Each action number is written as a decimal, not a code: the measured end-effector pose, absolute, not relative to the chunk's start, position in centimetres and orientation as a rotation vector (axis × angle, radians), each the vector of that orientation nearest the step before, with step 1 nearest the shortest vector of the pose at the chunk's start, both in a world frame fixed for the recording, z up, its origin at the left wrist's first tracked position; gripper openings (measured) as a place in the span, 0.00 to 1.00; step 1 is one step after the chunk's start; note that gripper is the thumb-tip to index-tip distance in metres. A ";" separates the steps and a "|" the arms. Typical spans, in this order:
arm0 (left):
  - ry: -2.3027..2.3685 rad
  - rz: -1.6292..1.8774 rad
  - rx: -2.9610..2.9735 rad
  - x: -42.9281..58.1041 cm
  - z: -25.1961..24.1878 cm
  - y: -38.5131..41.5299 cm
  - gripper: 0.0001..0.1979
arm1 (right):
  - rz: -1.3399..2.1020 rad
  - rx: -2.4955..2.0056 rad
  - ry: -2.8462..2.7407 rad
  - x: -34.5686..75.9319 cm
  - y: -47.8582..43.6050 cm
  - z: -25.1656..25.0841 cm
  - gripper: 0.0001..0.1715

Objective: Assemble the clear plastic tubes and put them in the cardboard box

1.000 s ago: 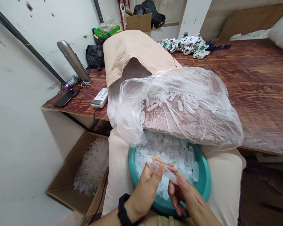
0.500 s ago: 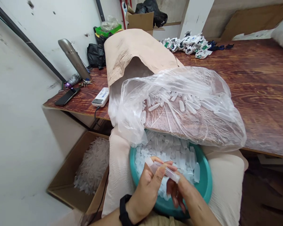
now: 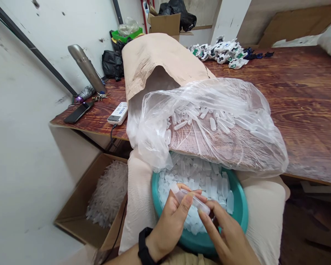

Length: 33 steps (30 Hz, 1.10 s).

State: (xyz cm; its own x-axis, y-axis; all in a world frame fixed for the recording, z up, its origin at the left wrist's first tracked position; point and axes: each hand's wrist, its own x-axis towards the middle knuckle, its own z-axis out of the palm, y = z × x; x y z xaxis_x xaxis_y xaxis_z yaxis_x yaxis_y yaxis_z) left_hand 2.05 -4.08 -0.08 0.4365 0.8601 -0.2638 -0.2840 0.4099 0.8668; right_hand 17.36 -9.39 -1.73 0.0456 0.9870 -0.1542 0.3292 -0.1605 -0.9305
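Observation:
Over a teal basin [image 3: 241,217] I hold a translucent plastic tube [image 3: 200,207], tilted with its far end up to the left. My left hand [image 3: 172,222], a black band on its wrist, is closed around the tube's middle and upper part. The thumb and fingers of my right hand [image 3: 223,226] pinch the lower right end. Many similar pale tubes [image 3: 209,182] fill the basin below both hands. A clear plastic bag [image 3: 228,154] with more tubes inside lies on the table edge just beyond the basin.
At lower left stands a cardboard box [image 3: 79,206] heaped with small translucent pieces. A paper sack [image 3: 165,51] lies behind the bag on the wooden table [image 3: 306,110]. A phone [image 3: 78,112], a white device [image 3: 118,113] and a metal flask [image 3: 86,68] are at left.
My right hand has turned, and its thumb now shows pressing on the tube's lower end. My left hand keeps its hold in nearly the same place.

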 end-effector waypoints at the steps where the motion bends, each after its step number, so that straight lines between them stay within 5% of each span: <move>1: 0.804 0.826 0.856 2.0 -0.1 -4.1 0.12 | 1.172 -1.582 -1.340 17.3 -9.5 -1.9 0.22; 4: 0.809 0.805 0.879 1.9 -0.1 -4.1 0.12 | 1.439 -1.528 -1.187 17.2 -9.7 -2.2 0.34; 9: 0.818 0.810 0.886 1.7 0.0 -4.0 0.13 | 1.313 -1.513 -1.175 17.2 -9.9 -3.0 0.19; 16: 0.751 0.806 0.875 2.2 -0.3 -3.2 0.13 | 1.794 -1.243 -0.890 16.5 -9.2 -3.4 0.35; 21: 0.834 0.804 0.792 1.4 -0.5 0.1 0.18 | 1.372 -1.572 -1.625 19.7 -7.3 -0.5 0.21; 24: 0.917 0.541 1.131 0.8 -0.2 2.1 0.17 | 1.246 -1.674 -1.966 20.9 -7.0 -0.7 0.09; 28: 1.130 0.023 1.985 1.7 -0.4 3.4 0.17 | 1.288 -1.616 -2.309 20.0 -6.9 -2.2 0.24; 33: 1.206 -0.201 2.225 4.7 -2.2 4.1 0.19 | 1.230 -1.662 -2.380 17.9 -6.1 -2.9 0.16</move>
